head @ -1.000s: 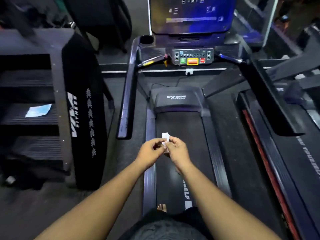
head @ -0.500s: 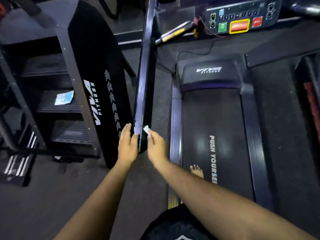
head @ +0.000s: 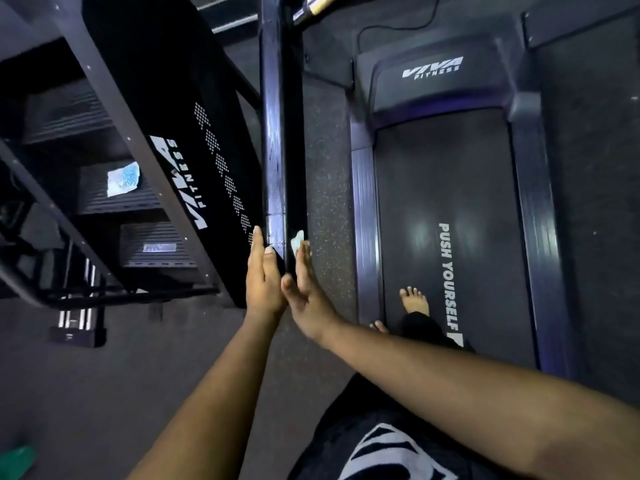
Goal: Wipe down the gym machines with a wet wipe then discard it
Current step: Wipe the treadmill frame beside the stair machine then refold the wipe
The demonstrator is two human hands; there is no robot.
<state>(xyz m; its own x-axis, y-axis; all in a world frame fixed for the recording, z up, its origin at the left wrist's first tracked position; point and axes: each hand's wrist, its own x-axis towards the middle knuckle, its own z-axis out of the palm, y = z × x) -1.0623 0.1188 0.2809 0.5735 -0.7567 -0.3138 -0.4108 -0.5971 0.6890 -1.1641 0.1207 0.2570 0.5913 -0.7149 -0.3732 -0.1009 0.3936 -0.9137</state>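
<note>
1. Black and glossy, the treadmill handrail (head: 281,140) runs away from the person, and both hands are at its near end.
2. The right hand (head: 304,289) has straight fingers and presses a small white wet wipe (head: 298,241) flat against the right face of the rail. The wipe shows only as a little folded corner above the fingertips.
3. The left hand (head: 262,282) is also flat, fingers extended, and touches the left face of the rail. It holds nothing; it seems to steady the rail.
4. I judge that the wiping step is in hand and is near its beginning, because the wipe sits at the near end and the long rail ahead is not yet covered.
5. The next move calls for sliding the wipe along the rail toward the console with constant pressure, so the small wipe does not slip out from under the fingers.
6. The treadmill belt (head: 446,202) and the stair machine (head: 166,126) on the left probably wait for wiping too; discarding comes last.
</note>
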